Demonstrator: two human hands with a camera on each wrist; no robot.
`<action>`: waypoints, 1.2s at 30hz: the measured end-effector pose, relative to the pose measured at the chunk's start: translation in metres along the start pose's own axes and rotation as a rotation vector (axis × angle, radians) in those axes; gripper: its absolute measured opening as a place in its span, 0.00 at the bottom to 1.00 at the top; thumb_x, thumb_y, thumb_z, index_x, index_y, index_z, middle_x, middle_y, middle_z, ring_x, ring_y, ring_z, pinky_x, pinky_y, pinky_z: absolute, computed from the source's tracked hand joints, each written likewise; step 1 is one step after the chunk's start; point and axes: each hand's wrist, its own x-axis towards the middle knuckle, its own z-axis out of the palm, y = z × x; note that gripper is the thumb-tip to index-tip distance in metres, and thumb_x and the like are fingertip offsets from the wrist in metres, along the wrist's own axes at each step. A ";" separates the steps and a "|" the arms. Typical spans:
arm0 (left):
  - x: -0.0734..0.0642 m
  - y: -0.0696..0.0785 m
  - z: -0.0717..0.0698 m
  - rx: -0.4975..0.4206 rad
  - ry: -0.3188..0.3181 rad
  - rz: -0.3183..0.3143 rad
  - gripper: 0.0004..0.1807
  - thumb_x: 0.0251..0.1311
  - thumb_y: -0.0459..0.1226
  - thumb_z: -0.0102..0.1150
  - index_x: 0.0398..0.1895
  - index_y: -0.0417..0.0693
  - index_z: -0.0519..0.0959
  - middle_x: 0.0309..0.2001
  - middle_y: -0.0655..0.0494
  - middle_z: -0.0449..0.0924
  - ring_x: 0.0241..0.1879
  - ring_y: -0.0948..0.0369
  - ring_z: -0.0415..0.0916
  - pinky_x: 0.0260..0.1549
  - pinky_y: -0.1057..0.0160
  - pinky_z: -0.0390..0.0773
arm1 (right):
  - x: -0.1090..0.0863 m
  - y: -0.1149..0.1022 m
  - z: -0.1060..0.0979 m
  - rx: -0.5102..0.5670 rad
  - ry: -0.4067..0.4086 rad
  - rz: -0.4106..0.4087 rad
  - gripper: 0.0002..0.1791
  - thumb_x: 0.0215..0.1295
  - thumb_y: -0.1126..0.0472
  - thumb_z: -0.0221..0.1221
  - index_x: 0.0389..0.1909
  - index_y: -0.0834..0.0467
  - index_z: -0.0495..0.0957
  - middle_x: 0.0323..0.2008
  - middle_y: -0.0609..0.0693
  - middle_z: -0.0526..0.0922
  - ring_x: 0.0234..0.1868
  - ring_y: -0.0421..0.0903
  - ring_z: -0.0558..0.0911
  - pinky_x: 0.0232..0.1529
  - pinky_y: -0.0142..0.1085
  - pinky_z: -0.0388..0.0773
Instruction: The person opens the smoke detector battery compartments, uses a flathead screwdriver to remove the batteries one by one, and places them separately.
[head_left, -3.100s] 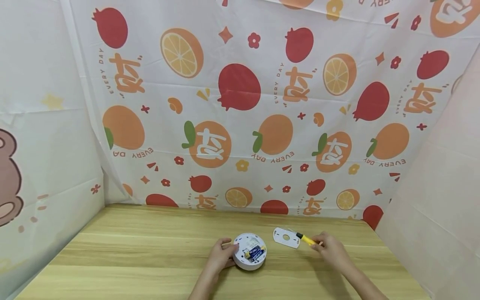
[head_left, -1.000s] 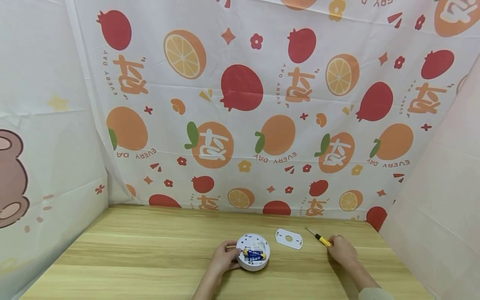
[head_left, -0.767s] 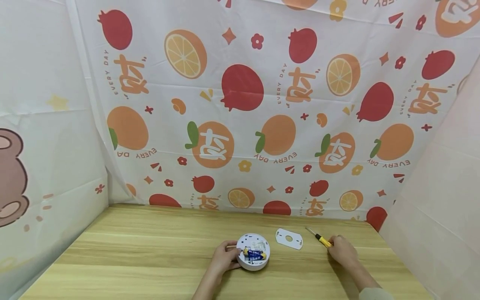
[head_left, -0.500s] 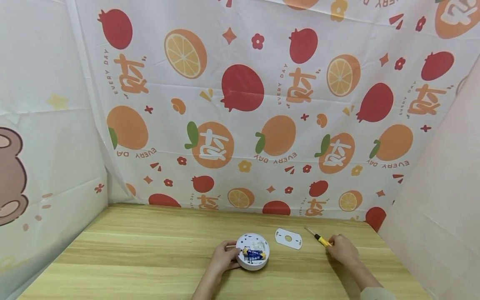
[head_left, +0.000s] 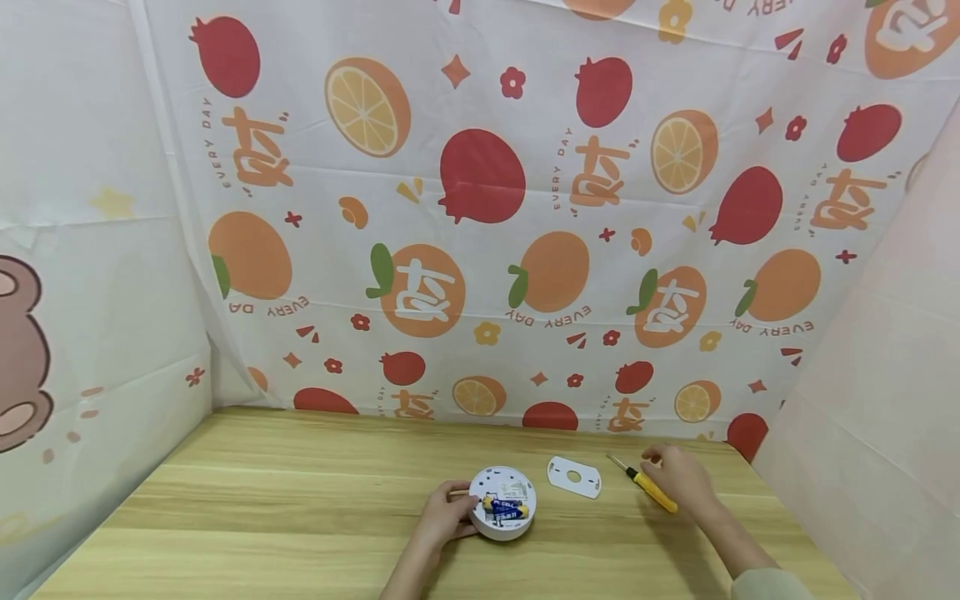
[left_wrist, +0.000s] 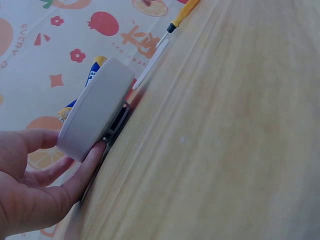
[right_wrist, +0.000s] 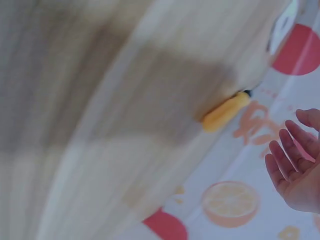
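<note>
My left hand [head_left: 441,518] grips the edge of a round white device [head_left: 493,533] that looks like a smoke alarm, its back facing up. Blue-and-yellow batteries [head_left: 507,509] sit on that back, jutting above the rim in the left wrist view. The left fingers [left_wrist: 82,172] reach under the casing, which stands slightly tilted close over the table. A yellow-handled screwdriver [head_left: 654,492] lies on the table, tip toward the back. Just beside and above its handle is my right hand [head_left: 684,482], fingers loosely spread and holding nothing, as the right wrist view shows.
A flat white mounting plate [head_left: 564,481] with a round hole lies between the device and the screwdriver. The wooden table [head_left: 315,500] ends at a fruit-printed cloth [head_left: 480,275] behind. Pale cloth walls stand at both sides.
My right hand first moved right with the screwdriver and laid it beside the plate; since half a second ago it has let go of the handle and risen off it. The left hand keeps its grip.
</note>
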 end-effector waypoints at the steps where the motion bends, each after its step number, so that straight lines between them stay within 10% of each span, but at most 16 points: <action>1: 0.000 0.000 0.000 0.000 0.000 0.002 0.22 0.59 0.28 0.51 0.53 0.21 0.62 0.40 0.39 0.75 0.32 0.56 0.76 0.31 0.58 0.82 | 0.001 -0.005 -0.001 -0.005 0.014 -0.016 0.09 0.54 0.61 0.62 0.34 0.61 0.82 0.31 0.52 0.79 0.31 0.50 0.78 0.29 0.45 0.78; 21: -0.001 -0.001 0.000 0.010 0.000 0.006 0.22 0.59 0.29 0.50 0.53 0.21 0.62 0.40 0.38 0.74 0.33 0.56 0.76 0.32 0.58 0.82 | -0.008 -0.109 0.006 -0.063 0.067 -0.352 0.06 0.49 0.60 0.67 0.29 0.54 0.82 0.30 0.43 0.74 0.32 0.42 0.76 0.24 0.34 0.75; 36: 0.000 0.000 -0.001 0.008 0.000 0.004 0.22 0.58 0.29 0.51 0.52 0.22 0.63 0.39 0.41 0.75 0.31 0.58 0.75 0.29 0.60 0.82 | -0.015 -0.147 0.022 0.010 -0.162 -0.580 0.07 0.54 0.56 0.65 0.33 0.51 0.82 0.34 0.40 0.74 0.39 0.40 0.75 0.37 0.33 0.77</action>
